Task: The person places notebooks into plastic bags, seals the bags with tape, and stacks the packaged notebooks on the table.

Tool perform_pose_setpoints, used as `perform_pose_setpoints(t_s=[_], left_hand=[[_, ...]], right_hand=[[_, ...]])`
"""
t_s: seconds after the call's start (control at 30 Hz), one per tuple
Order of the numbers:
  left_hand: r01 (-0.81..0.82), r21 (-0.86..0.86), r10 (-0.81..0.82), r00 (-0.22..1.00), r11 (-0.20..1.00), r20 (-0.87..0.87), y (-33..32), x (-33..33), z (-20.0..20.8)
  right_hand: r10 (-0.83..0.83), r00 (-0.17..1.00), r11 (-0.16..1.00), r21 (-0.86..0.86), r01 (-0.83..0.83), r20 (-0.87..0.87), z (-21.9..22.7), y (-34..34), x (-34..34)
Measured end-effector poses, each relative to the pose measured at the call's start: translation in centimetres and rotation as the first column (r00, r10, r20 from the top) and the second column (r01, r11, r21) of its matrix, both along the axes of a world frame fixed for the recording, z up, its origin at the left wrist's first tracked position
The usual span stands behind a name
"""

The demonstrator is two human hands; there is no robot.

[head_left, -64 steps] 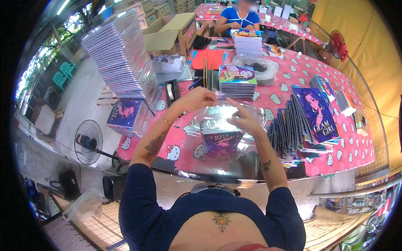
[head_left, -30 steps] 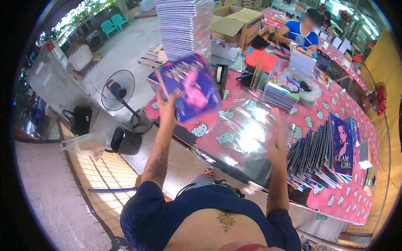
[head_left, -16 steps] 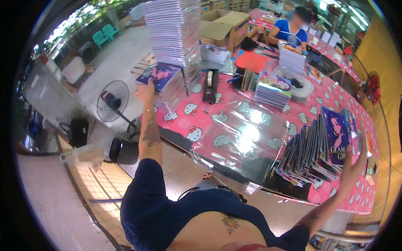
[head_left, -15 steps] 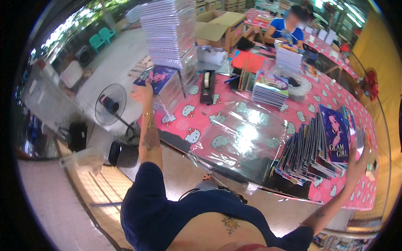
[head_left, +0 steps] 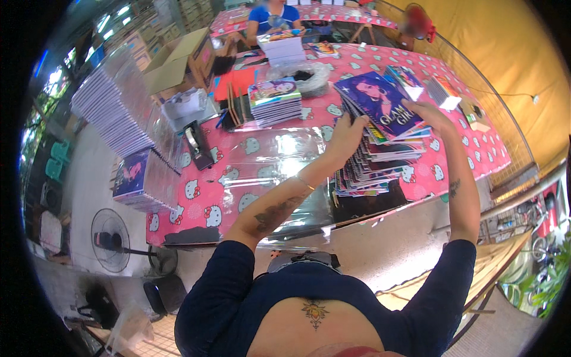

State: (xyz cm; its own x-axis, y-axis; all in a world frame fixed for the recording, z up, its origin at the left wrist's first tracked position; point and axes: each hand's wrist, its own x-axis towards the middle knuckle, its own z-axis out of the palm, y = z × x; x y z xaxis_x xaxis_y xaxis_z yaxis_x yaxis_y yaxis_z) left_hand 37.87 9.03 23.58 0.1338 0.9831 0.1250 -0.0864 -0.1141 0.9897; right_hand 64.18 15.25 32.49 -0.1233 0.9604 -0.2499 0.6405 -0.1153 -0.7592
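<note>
fingers (head_left: 419, 109) touch a notebook (head_left: 376, 98) slanting lengthwise, top toward far left.

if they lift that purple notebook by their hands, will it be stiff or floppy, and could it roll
The purple notebook will probably feel fairly stiff, since its cover looks flat between the left hand and right hand. Rolling seems unlikely given its flat, rectangular shape. Pushed, it might slide, since the stack beneath is unevenly fanned.

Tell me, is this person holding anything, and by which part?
Apparently the purple notebook atop the fanned pile: the left hand is at its left edge, the right hand at its right. Whether it is lifted cannot be told.
</note>
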Motion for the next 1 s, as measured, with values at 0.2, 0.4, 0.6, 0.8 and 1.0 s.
perform_pose_setpoints(t_s=[0.2,0.4,0.6,0.8,1.0], left_hand=[[0.102,-0.079,-0.077,0.958,0.992,0.277,0.8,0.5,0.4],[0.087,-0.138,-0.077,0.994,0.987,0.076,0.7,-0.3,1.5],[0.064,-0.098,-0.063,0.998,0.993,0.016,0.3,0.3,2.7],[-0.086,-0.016,0.086,0.995,0.996,0.047,0.0,0.3,1.7],[-0.013,0.213,0.052,0.982,0.977,-0.179,-2.5,-2.0,5.9]], right_hand=[[-0.138,0.900,0.985,-0.153,0.081,-0.414,0.5,-1.3,-1.2],[-0.066,0.925,0.994,-0.110,0.026,-0.373,1.3,-2.0,-2.1],[-0.108,0.909,0.989,-0.140,0.056,-0.403,1.1,-1.3,-1.1],[-0.079,0.672,0.991,-0.129,-0.024,-0.736,3.8,-4.2,-3.7],[-0.001,0.634,0.997,0.051,0.063,-0.773,5.4,-4.6,-3.3]])
